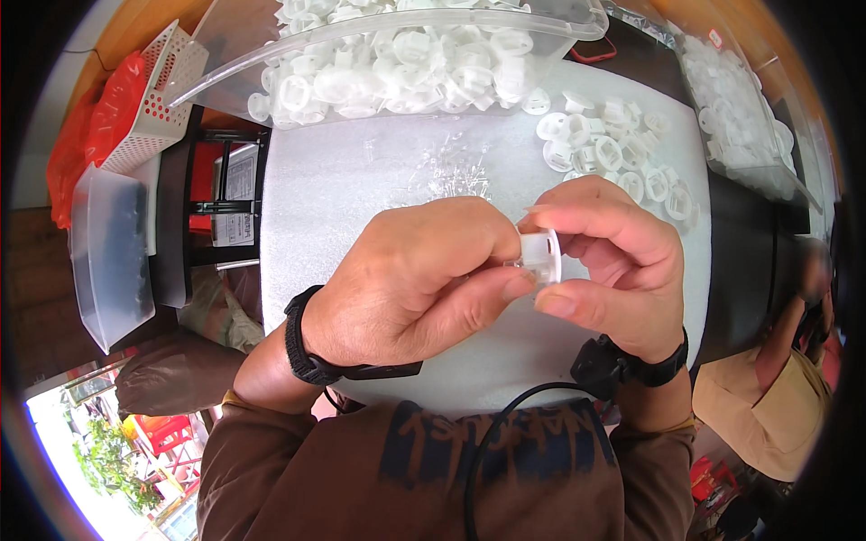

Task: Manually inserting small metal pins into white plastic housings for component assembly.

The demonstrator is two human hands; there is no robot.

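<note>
Above the white foam-like work surface (361,180), a small white plastic part with a round flange (543,257) is held between my two hands. The thumb and fingers of my right hand (622,266) grip its flanged edge. My left hand (419,279) is closed, thumb and forefinger pinched against the part's narrower side; a tiny shiny bit shows between them, too small to name. Just beyond lies a loose pile of thin, clear, pin-like pieces (456,171). Several more white flanged parts (609,149) lie scattered at the far right of the surface.
A large clear bin (225,77) heaped with white parts stands at the far edge. Another filled clear bin (744,117) is at right. On the left are a white perforated basket (149,117), a red bag (115,104) and a translucent tub (113,252). Another person (776,379) sits at right.
</note>
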